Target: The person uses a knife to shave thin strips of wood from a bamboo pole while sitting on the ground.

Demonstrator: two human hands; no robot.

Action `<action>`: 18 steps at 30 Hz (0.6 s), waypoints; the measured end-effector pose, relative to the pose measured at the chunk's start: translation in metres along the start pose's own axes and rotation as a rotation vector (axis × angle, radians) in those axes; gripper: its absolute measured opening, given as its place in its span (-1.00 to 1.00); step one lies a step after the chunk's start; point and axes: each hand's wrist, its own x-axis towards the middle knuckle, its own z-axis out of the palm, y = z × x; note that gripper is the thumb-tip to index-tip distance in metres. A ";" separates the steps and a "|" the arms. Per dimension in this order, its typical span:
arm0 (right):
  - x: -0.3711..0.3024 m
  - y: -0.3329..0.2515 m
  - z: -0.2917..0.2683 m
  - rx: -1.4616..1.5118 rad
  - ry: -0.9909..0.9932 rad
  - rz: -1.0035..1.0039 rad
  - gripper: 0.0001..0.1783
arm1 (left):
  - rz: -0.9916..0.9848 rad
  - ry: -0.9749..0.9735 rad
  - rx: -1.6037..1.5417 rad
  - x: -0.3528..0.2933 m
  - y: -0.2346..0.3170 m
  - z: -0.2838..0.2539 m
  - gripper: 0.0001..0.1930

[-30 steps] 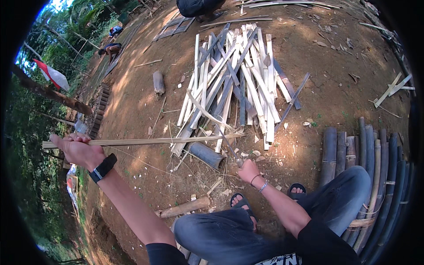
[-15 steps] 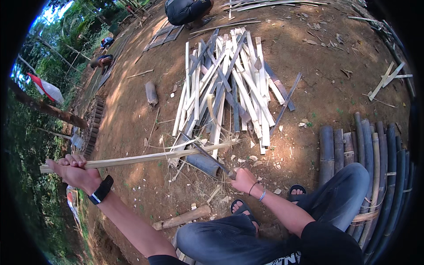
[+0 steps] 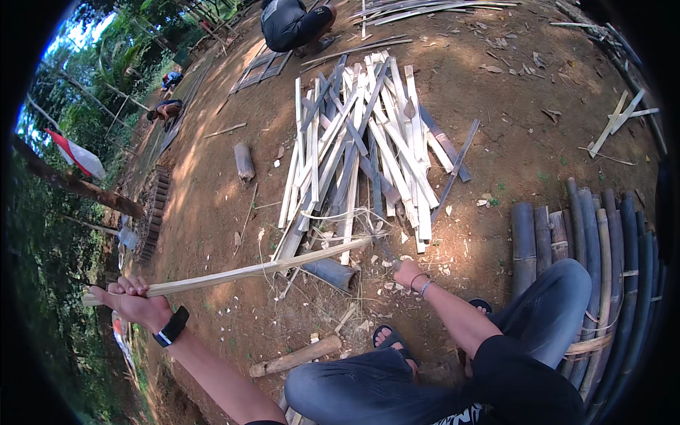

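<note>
My left hand (image 3: 133, 302) grips the near end of a long pale bamboo strip (image 3: 248, 270) that reaches right toward a short grey bamboo block (image 3: 331, 273). My right hand (image 3: 406, 271) is closed around the handle of a knife whose blade (image 3: 383, 248) meets the strip's far end. A black watch sits on my left wrist, bracelets on my right. I sit on a bench of dark bamboo poles (image 3: 602, 234), legs in grey trousers, one sandalled foot (image 3: 393, 338) on the ground.
A large pile of split bamboo slats (image 3: 361, 152) lies ahead on bare earth. A short log (image 3: 244, 161) lies left of it, a stick (image 3: 294, 357) near my foot. A crouching person (image 3: 290, 25) works at the top; other people sit far left.
The strip's far end has tilted upward to the right, and my left hand has dropped lower. My right hand with the knife has stayed at the strip's end by the block.
</note>
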 end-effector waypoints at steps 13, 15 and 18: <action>-0.099 -0.038 -0.013 -0.020 -0.118 -0.148 -0.65 | -0.002 -0.454 -0.364 -0.013 0.015 -0.076 -0.46; -0.133 -0.069 -0.020 0.069 -0.139 -0.210 -0.70 | -0.014 -0.586 -0.471 -0.016 0.018 -0.085 -0.47; -0.165 -0.104 -0.044 0.103 -0.204 -0.352 -0.68 | -0.023 -0.692 -0.579 -0.024 0.023 -0.089 -0.47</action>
